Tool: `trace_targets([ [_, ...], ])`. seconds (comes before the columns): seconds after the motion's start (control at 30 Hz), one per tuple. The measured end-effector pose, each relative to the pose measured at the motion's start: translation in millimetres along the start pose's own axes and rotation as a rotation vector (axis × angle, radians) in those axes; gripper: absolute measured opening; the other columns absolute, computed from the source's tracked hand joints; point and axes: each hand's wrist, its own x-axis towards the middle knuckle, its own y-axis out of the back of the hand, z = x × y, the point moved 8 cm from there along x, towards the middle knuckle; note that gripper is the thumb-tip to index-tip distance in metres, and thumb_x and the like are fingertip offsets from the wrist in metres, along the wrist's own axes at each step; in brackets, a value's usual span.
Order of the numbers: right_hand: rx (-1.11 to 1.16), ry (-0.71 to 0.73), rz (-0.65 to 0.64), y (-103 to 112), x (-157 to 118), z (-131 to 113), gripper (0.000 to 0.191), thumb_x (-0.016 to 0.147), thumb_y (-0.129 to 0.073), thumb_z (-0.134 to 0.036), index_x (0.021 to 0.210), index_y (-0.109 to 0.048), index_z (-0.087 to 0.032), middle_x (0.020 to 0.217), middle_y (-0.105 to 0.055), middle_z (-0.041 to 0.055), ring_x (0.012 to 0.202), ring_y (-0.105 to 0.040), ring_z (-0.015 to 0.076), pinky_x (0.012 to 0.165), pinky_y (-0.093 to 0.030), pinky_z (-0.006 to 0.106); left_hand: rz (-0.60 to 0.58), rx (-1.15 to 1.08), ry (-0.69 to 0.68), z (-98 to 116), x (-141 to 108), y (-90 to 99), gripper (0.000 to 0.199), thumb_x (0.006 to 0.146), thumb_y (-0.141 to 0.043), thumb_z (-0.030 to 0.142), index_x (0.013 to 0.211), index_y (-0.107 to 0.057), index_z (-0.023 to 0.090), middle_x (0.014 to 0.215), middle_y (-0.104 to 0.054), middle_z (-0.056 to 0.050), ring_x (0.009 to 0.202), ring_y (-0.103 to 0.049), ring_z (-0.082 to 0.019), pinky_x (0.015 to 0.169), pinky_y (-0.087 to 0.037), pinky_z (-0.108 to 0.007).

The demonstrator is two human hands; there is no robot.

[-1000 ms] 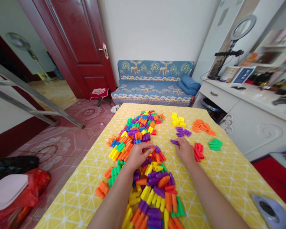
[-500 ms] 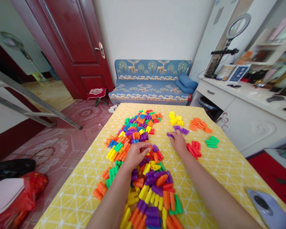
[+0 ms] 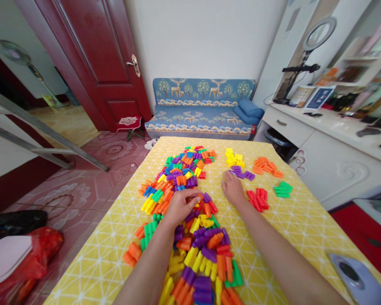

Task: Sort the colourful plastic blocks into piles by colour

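Observation:
My left hand [image 3: 183, 206] is over a long heap of mixed plastic building blocks [image 3: 206, 241], thumb and forefinger curled in close to each other. What lies between these fingertips is hard to make out; red and orange blocks are right beside them. Farther right, my right hand [image 3: 233, 189] reaches flat and low over the cloth, its fingertips against the near left edge of a small group of purple blocks [image 3: 248, 175]. Those fingers look stretched out, and their undersides are hidden.
Separate groups of yellow blocks [image 3: 234, 158], orange blocks [image 3: 266, 165], green blocks [image 3: 282, 189] and red blocks [image 3: 258, 199] lie on the yellow tablecloth [image 3: 114, 254]. A phone [image 3: 357, 275] sits at the near right corner. A blue sofa [image 3: 203, 112] stands beyond the table.
My right hand has moved slightly away from me with a purple block, which now lies at the purple group. My left hand has stayed in place.

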Motion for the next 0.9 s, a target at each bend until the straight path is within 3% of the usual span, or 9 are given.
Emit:
trace_targets([
  [0.13, 0.033, -0.055, -0.039, -1.1, -2.1, -0.1, 0.040, 0.089, -0.043, -0.020, 0.125, -0.056, -0.007, 0.130, -0.056, 0.0176, 0.118, -0.049, 0.0295, 0.101, -0.039, 0.043, 0.005, 0.010, -0.009, 1.0, 0.3, 0.4, 0.023, 0.085, -0.060, 0.025, 0.103, -0.072, 0.018, 0.095, -0.075, -0.005, 0.085, -0.070, -0.019, 0.078, -0.054, -0.028],
  [0.3, 0.325, -0.111, -0.025, 3.0, -16.9, -15.5, 0.040, 0.084, -0.052, -0.026, 0.122, -0.059, -0.014, 0.129, -0.059, 0.0126, 0.119, -0.051, 0.0261, 0.103, -0.039, 0.043, 0.023, 0.009, -0.005, 3.1, 0.4, 1.8, 0.021, 0.085, -0.060, 0.026, 0.100, -0.072, 0.018, 0.095, -0.075, -0.005, 0.085, -0.069, -0.019, 0.079, -0.054, -0.028],
  [0.5, 0.736, -0.179, -0.059, 13.4, -39.4, -48.8, 0.037, 0.083, -0.056, -0.034, 0.116, -0.062, -0.019, 0.111, -0.068, 0.0087, 0.104, -0.061, 0.0218, 0.095, -0.046, 0.040, 0.210, 0.123, -0.051, 2.8, -2.0, 17.4, 0.019, 0.086, -0.056, 0.021, 0.093, -0.073, 0.019, 0.094, -0.075, -0.004, 0.087, -0.068, -0.018, 0.083, -0.053, -0.029],
  [0.6, 0.761, -0.167, -0.130, 20.9, -46.3, -66.3, 0.037, 0.081, -0.059, -0.036, 0.115, -0.063, -0.021, 0.103, -0.068, 0.0066, 0.089, -0.063, 0.0192, 0.084, -0.050, 0.036, 0.271, 0.208, -0.025, -1.7, -2.9, 22.0, 0.020, 0.087, -0.054, 0.020, 0.094, -0.072, 0.019, 0.094, -0.074, -0.004, 0.087, -0.067, -0.018, 0.082, -0.052, -0.029],
  [0.77, 0.680, -0.103, -0.190, 24.9, -48.2, -80.2, 0.037, 0.078, -0.061, -0.030, 0.114, -0.064, -0.021, 0.106, -0.065, 0.0056, 0.080, -0.060, 0.0161, 0.078, -0.050, 0.033, 0.158, 0.450, -0.012, 3.9, -1.8, 12.7, 0.019, 0.083, -0.060, 0.026, 0.097, -0.072, 0.021, 0.094, -0.072, -0.005, 0.090, -0.064, -0.021, 0.082, -0.049, -0.031],
  [0.9, 0.739, -0.128, -0.198, 19.2, -48.6, -76.0, 0.038, 0.078, -0.059, -0.026, 0.115, -0.063, -0.023, 0.103, -0.066, 0.0038, 0.078, -0.060, 0.0150, 0.077, -0.050, 0.032, 0.042, 0.629, -0.055, 14.1, -3.0, 2.2, 0.042, 0.077, -0.069, 0.037, 0.117, -0.066, 0.026, 0.106, -0.070, -0.007, 0.100, -0.059, -0.027, 0.087, -0.043, -0.038],
])
